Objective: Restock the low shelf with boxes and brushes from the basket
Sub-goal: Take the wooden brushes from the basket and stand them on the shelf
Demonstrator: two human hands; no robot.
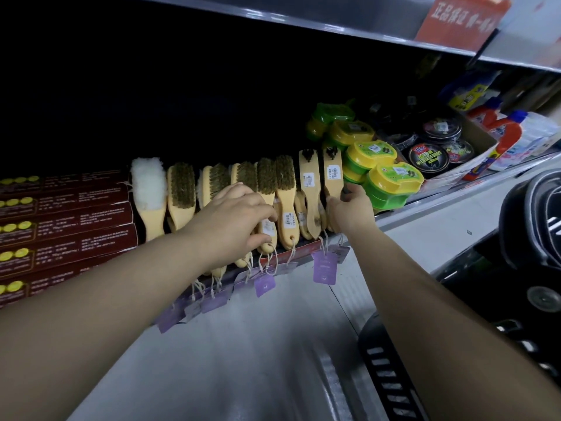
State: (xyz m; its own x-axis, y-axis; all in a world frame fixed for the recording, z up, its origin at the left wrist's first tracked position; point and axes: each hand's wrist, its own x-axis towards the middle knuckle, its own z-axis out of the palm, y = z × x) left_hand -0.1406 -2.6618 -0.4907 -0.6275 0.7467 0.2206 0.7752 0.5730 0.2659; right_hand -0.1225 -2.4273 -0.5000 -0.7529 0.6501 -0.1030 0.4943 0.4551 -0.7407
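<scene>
**A:** Where's the stock coming from?

**B:** The black basket [391, 375] sits near right, by the person's elbow. I can't see what's in it. Both hands are up at the low shelf [403, 209].

**A:** Doing what?

**B:** The left hand [233, 220] curls over the middle of the brushes [285, 192], thumb and fingers pinching one handle. The right hand [353, 205] grips the end brush at the right of the row.

**A:** Anything likely to go wrong?

**B:** I'd say so. The brushes lean on one another with their handles at the shelf lip, so a tug on one could tip its neighbours off. The purple tags [324, 265] dangle on strings below the lip and could snag a finger. The right hand is just beside the stacked green tubs [391, 177]; a nudge might knock one loose.

**A:** Count for me.

**B:** Eight brushes in the front row, one of them white fleece, with more half hidden behind. Six red boxes [66, 220] stacked at the left, as far as I can make out. Four tubs on top, others beneath. Farther right, about four black tins [428, 156] and two spray bottles [510, 135].
</scene>
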